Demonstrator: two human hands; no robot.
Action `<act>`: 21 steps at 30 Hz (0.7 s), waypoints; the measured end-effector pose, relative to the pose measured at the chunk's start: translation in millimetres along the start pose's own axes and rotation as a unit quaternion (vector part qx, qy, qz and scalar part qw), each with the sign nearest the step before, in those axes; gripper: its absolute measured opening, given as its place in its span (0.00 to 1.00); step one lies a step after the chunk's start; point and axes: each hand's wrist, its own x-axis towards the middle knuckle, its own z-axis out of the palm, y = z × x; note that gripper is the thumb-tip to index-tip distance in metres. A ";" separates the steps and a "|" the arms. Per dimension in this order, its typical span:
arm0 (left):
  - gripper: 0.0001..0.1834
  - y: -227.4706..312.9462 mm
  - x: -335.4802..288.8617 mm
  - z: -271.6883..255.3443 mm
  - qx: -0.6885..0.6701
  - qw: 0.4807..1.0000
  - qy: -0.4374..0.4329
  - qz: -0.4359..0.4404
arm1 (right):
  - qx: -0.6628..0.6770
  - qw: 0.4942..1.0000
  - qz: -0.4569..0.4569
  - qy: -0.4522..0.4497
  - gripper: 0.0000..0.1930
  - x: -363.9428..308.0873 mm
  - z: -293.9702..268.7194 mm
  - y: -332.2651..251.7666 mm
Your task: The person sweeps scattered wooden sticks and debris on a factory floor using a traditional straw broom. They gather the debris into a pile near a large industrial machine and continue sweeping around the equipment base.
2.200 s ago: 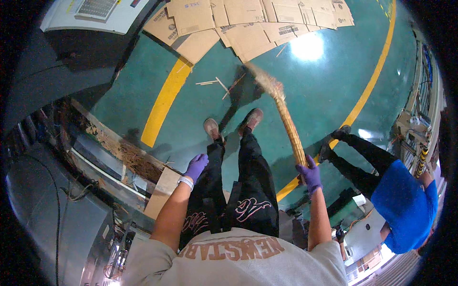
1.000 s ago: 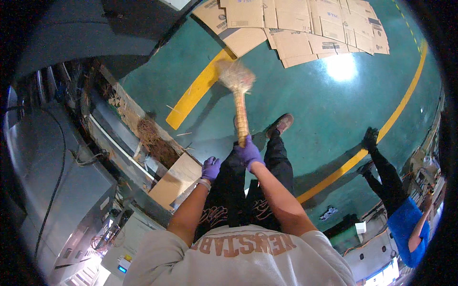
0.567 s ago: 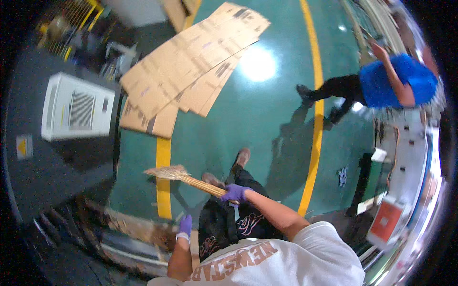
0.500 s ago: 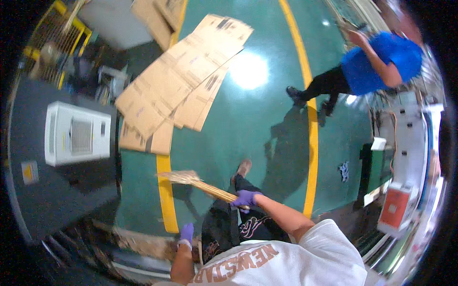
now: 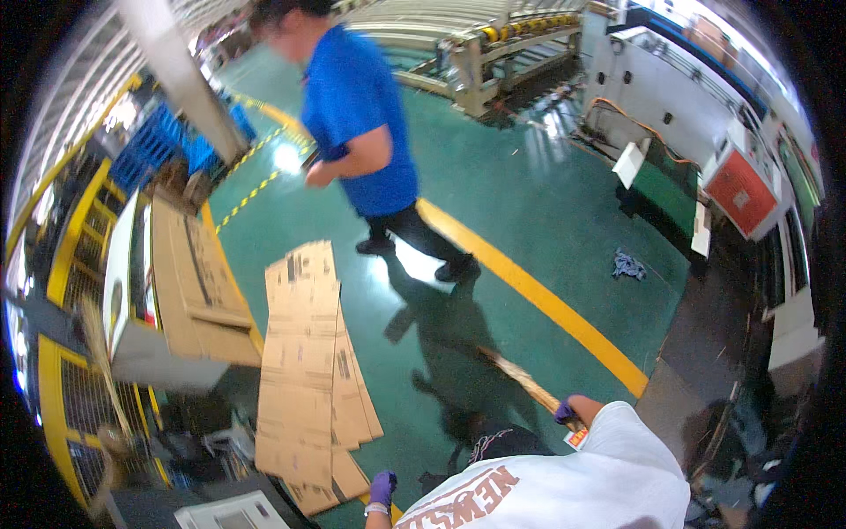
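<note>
Straw broom (image 5: 527, 383) right of lower centre, slanting over the green floor (image 5: 546, 370), bristle end up-left. Right hand (image 5: 567, 412), purple glove, clamped round its handle. Left hand (image 5: 382, 489), same glove, bottom centre, off the broom; can't tell if fingers are closed. Nearest it: flattened cardboard sheets (image 5: 298, 370), overlapping, left of centre. Co-worker in blue shirt (image 5: 357, 110), upper centre, beside yellow floor line (image 5: 546, 304). Crumpled cloth (image 5: 627, 264) at right.

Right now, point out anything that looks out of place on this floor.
A crumpled bluish-grey bundle, perhaps cloth, lies alone on the green floor, right of the wide yellow line. The flattened cardboard near the left hand also looks askew, its sheets fanned unevenly.
</note>
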 end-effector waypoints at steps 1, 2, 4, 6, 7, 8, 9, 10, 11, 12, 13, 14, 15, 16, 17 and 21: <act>0.10 17.6 30.6 -3.1 0.075 0.994 -0.018 0.080 | -0.025 0.998 -0.004 0.050 0.23 19.0 14.0 44.4; 0.09 16.8 22.1 -24.1 0.170 0.978 -0.031 0.118 | -0.046 0.965 0.180 -0.186 0.16 35.0 11.7 5.3; 0.09 44.7 47.1 -47.0 0.165 0.983 -0.031 0.076 | 0.004 0.965 0.195 -0.178 0.18 53.6 -31.3 -1.5; 0.09 65.1 86.8 -61.8 0.165 0.984 -0.058 0.025 | 0.059 0.956 0.226 -0.179 0.20 45.0 -33.3 5.0; 0.08 77.6 112.3 -67.8 0.173 0.982 -0.075 0.011 | 0.087 0.949 0.244 -0.181 0.21 37.8 -29.1 7.4; 0.08 95.6 147.3 -72.5 0.187 0.978 -0.094 0.016 | 0.120 0.939 0.269 -0.179 0.23 27.8 -22.7 13.9; 0.08 114.1 180.9 -71.9 0.196 0.974 -0.112 0.022 | 0.128 0.947 0.267 -0.122 0.24 23.5 -19.5 22.8; 0.08 132.4 214.5 -75.5 0.209 0.969 -0.129 0.030 | 0.134 0.952 0.267 -0.065 0.26 18.1 -16.5 30.0; 0.08 153.3 248.1 -79.9 0.225 0.963 -0.143 0.038 | 0.194 0.932 0.291 -0.091 0.25 10.6 -23.3 32.1; 0.08 167.4 276.7 -89.4 0.243 0.957 -0.155 0.036 | 0.233 0.920 0.298 -0.099 0.23 9.1 -22.9 27.4; 0.08 183.4 306.1 -95.7 0.259 0.950 -0.169 0.037 | 0.290 0.906 0.294 -0.094 0.21 5.9 -21.6 27.0; 0.08 197.0 336.7 -112.0 0.268 0.947 -0.171 0.037 | 0.355 0.891 0.271 -0.082 0.19 7.0 -35.1 13.4; 0.08 219.8 371.1 -111.1 0.281 0.941 -0.182 0.049 | 0.430 0.863 0.257 -0.060 0.17 -4.1 -42.2 13.1; 0.08 243.2 407.8 -115.8 0.297 0.934 -0.190 0.063 | 0.507 0.828 0.236 -0.036 0.15 -10.9 -48.3 4.8; 0.08 274.3 445.4 -108.5 0.312 0.924 -0.205 0.082 | 0.579 0.785 0.220 -0.001 0.13 -23.2 -50.8 4.2; 0.09 381.8 616.9 -108.0 0.425 0.862 -0.199 0.192 | 0.799 0.585 0.074 0.116 0.07 -15.1 -101.7 -31.0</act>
